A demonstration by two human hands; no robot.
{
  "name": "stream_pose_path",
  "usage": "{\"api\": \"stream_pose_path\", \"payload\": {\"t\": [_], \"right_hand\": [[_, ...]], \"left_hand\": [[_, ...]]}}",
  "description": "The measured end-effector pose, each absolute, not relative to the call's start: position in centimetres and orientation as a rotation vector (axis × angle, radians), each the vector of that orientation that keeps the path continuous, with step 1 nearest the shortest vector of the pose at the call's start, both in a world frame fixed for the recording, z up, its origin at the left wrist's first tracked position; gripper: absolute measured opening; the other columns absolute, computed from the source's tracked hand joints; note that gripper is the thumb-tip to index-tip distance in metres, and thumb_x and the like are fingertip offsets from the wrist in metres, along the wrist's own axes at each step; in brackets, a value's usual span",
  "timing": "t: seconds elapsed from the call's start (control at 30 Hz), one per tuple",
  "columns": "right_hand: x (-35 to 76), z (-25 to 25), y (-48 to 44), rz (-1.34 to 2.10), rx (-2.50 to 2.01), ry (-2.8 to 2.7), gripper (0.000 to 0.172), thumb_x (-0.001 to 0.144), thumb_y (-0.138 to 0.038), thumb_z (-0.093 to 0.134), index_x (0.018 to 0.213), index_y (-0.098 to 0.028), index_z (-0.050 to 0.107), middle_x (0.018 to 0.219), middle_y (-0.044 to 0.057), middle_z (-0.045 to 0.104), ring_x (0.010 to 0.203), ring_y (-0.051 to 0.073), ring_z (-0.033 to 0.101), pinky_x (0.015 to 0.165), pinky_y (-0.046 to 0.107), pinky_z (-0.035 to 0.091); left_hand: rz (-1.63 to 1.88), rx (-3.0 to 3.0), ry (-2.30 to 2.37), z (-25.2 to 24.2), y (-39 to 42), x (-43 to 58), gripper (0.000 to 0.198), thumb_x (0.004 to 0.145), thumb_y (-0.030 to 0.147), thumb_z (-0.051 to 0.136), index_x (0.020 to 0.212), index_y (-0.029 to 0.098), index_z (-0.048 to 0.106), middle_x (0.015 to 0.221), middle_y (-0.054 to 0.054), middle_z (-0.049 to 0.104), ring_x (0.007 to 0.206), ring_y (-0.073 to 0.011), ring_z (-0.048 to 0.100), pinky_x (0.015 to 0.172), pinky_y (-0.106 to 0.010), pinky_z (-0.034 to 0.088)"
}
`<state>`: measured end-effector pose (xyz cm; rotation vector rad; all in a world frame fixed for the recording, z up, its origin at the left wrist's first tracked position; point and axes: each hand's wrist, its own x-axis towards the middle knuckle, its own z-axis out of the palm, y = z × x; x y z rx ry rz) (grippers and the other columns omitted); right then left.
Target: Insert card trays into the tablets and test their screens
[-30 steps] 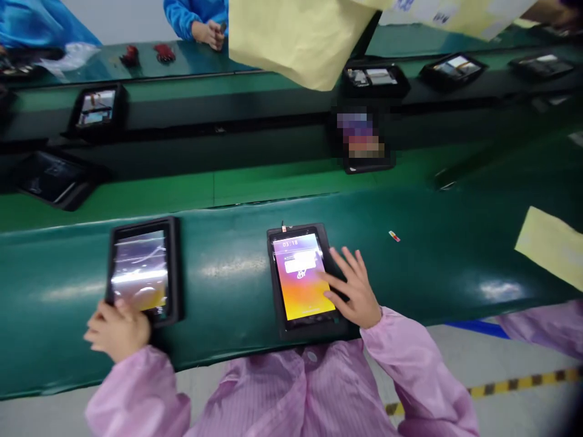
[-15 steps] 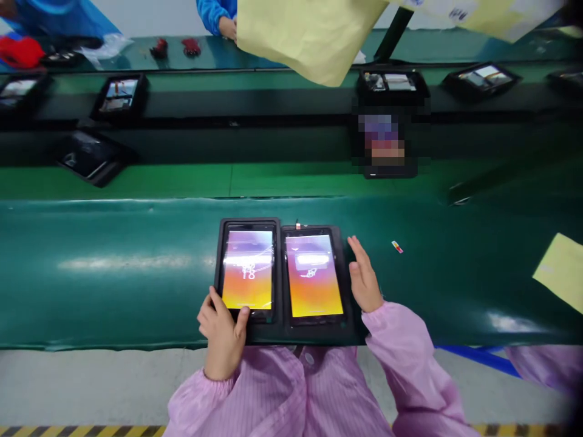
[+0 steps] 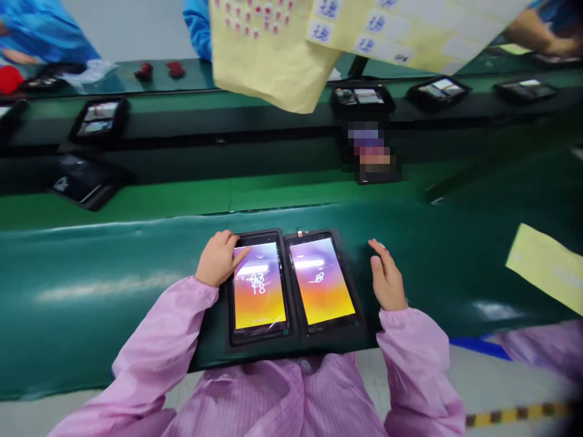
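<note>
Two lit tablets lie side by side in black trays, both with purple-to-yellow screens: a left tablet (image 3: pixel 259 297) and a right tablet (image 3: pixel 323 291). My left hand (image 3: pixel 217 260) rests at the upper-left corner of the left tablet's tray, its thumb stretched over the screen and its fingers at the edge. To the right of the right tablet, my right hand (image 3: pixel 387 279) stays apart from it, fingers extended and nothing seen in its grasp. A scrap of red shows by its fingertips; whether it touches them I cannot tell. Near the right tablet's top edge sits a small tag (image 3: pixel 299 233).
Beyond the green table mat (image 3: pixel 127 297) runs a belt (image 3: pixel 255 139) with several trayed devices, including a dark tablet (image 3: pixel 82 182). Yellow sheets (image 3: pixel 264 67) hang overhead. Another yellow paper (image 3: pixel 542 261) lies at right. People in blue sleeves (image 3: pixel 50 36) work opposite.
My left hand has gone from the left tablet's lower corner to its upper-left corner. My right hand has shifted farther right of the tablets. The camera view has also shifted.
</note>
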<state>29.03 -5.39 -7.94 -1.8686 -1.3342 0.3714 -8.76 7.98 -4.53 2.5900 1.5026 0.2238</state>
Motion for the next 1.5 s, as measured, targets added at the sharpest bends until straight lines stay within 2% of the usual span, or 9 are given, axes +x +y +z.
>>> {"api": "stream_pose_path", "payload": {"t": [0.17,0.33,0.57,0.73,0.8,0.93,1.2,1.33,1.5], "right_hand": [[34.2,-7.5,-4.6,0.123,-2.199,-1.213,0.045,0.085,-0.054,0.048,0.099,-0.016,0.066,0.110,0.017,0.063,0.110,0.032,0.055,0.098,0.057,0.039],[37.5,-7.9,-2.5,0.361,-2.264,-1.225,0.044,0.069,-0.060,0.065,0.086,-0.019,0.067,0.077,0.005,0.062,0.066,0.018,0.055,0.069,0.037,0.049],[38.6,-6.2,0.4,0.812,-2.159,-1.305,0.043,0.054,-0.059,0.075,0.054,-0.021,0.056,0.047,-0.001,0.058,0.045,0.012,0.051,0.051,0.030,0.045],[34.8,-0.2,0.3,0.931,-1.934,-1.310,0.050,0.062,-0.067,0.068,0.074,-0.019,0.061,0.063,0.006,0.068,0.058,0.020,0.065,0.058,0.040,0.056],[31.7,3.0,0.2,0.882,-1.834,-1.343,0.044,0.070,-0.061,0.066,0.088,-0.021,0.063,0.072,0.004,0.069,0.064,0.019,0.067,0.065,0.040,0.058],[26.3,6.7,1.2,0.673,-1.739,-1.659,0.029,0.078,-0.050,0.064,0.086,-0.023,0.067,0.079,0.004,0.069,0.071,0.020,0.067,0.072,0.039,0.056],[26.5,1.1,2.0,0.580,-1.849,-1.959,0.025,0.088,-0.038,0.051,0.083,-0.017,0.065,0.076,0.006,0.068,0.064,0.015,0.063,0.062,0.030,0.051],[23.5,-1.3,1.4,0.670,-1.724,-2.132,0.010,0.085,-0.028,0.059,0.090,-0.021,0.064,0.086,0.003,0.066,0.071,0.014,0.061,0.071,0.029,0.051],[20.0,-3.2,2.3,0.577,-1.771,-2.228,0.008,0.085,-0.025,0.062,0.090,-0.019,0.061,0.086,0.006,0.061,0.087,0.023,0.058,0.080,0.037,0.048]], "left_hand": [[0.272,2.501,1.513,-4.5,7.4,-9.0,0.049,0.094,0.053,0.031,0.092,0.015,0.061,0.091,-0.012,0.061,0.086,-0.0264,0.056,0.084,-0.039,0.043],[0.151,2.139,1.461,-1.0,8.3,-8.3,0.046,0.094,0.055,0.032,0.072,0.020,0.053,0.062,0.001,0.056,0.057,-0.0153,0.052,0.060,-0.027,0.038],[0.276,2.122,1.100,4.2,7.6,-6.9,0.046,0.096,0.049,0.035,0.074,0.021,0.064,0.053,0.004,0.048,0.051,-0.0102,0.044,0.054,-0.024,0.033],[0.488,2.209,0.953,6.2,4.6,-7.1,0.025,0.086,0.044,0.058,0.082,0.022,0.070,0.059,0.003,0.054,0.053,-0.0097,0.050,0.054,-0.024,0.037],[0.578,2.194,0.919,6.5,3.4,-7.3,0.021,0.086,0.039,0.059,0.084,0.022,0.072,0.068,0.000,0.062,0.060,-0.0109,0.057,0.058,-0.024,0.041],[0.821,2.128,0.892,6.3,1.8,-7.6,0.017,0.087,0.028,0.059,0.081,0.020,0.073,0.070,-0.002,0.068,0.061,-0.0112,0.059,0.059,-0.024,0.045],[1.262,1.912,1.026,5.4,0.2,-7.3,0.008,0.083,0.016,0.063,0.076,0.016,0.066,0.064,0.000,0.063,0.056,-0.0089,0.054,0.053,-0.022,0.043],[1.423,1.839,0.987,4.8,-0.5,-7.5,0.011,0.082,0.008,0.061,0.074,0.016,0.063,0.062,0.000,0.062,0.055,-0.0093,0.055,0.052,-0.022,0.043],[1.509,1.851,0.967,5.0,-1.6,-7.7,0.012,0.081,0.007,0.057,0.075,0.016,0.062,0.063,0.000,0.063,0.053,-0.0099,0.056,0.049,-0.022,0.045]]}}
